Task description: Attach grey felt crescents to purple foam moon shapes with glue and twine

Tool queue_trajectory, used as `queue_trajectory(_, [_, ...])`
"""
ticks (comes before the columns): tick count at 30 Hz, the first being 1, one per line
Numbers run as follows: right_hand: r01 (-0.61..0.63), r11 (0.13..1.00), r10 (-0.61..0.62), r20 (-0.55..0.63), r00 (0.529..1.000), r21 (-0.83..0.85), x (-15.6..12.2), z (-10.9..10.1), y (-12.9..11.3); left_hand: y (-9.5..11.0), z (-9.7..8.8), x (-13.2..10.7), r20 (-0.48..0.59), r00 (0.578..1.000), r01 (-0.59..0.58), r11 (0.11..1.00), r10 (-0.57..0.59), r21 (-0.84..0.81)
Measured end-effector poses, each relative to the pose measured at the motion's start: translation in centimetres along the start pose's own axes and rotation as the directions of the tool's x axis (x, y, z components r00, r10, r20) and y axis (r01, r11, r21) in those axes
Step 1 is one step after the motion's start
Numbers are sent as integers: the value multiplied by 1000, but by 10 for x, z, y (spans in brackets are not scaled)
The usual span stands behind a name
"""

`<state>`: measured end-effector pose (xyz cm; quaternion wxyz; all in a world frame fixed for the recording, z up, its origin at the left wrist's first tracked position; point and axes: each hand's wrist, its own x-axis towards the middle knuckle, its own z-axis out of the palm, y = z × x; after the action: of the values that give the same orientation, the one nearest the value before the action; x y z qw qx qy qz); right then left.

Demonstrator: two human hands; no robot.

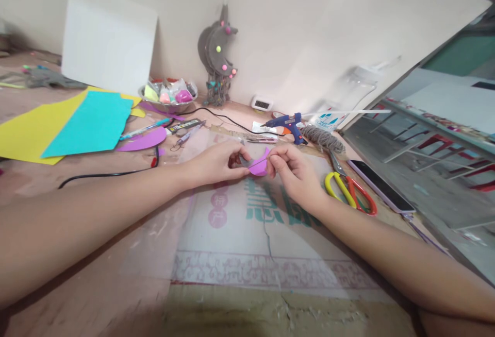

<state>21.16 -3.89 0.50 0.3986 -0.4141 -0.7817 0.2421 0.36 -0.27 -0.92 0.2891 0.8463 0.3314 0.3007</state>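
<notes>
- Far left: yellow sheet (23,128) under a blue sheet (88,123) on the table (131,270); the frame crops the yellow one.
- Next over: purple cutout (146,139), then a bowl (164,106) of coloured packets (183,96). I cannot sort out what each packet contains.
- Left hand (216,164): thumb and fingers pinched on the purple piece (261,166), above the mat (224,239). The fingertips hide the piece's left end.
- Grey piece (245,161): at the left fingers, beside the purple piece. Joined to it or only gripped along with it, I cannot tell.
- Purple piece: between the two hands, near mid-view.
- Strand (257,162): thin, dark, crossing the purple piece. Thread, wire or needle: too fine for me to resolve.
- Step in hand, my reading: working the strand against the purple piece. The next move, I judge, calls for a firm left pinch and light right-finger control, lest the piece bend.
- Glue gun (286,121): beyond the hands, ungrasped.
- Right hand (296,174): thumb and forefinger closed on the strand; contact with the purple edge uncertain.
- Yarn (323,138): partly hides the scissors (337,163).
- Clear container (358,87): blurred, outline doubtful.
- Phone (381,185): right of the scissors, screen dark.
</notes>
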Motion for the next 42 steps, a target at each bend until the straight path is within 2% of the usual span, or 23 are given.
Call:
queue_trajectory(11, [11,997,-7,55,998,-70,5,-9,-1,1,2,0,6,997,71,997,-71,-41])
queue_trajectory(29, [17,983,-2,81,997,-183,11,-17,4,2,-2,0,17,999,-39,997,38,67])
queue_trajectory(37, [-11,974,32,90,995,-226,12,-15,6,-6,-1,3,3,1000,4,1000,-3,-26])
queue_trajectory(42, [1,971,18,79,997,-238,11,-15,9,-1,-2,1,48,995,-92,993,88,74])
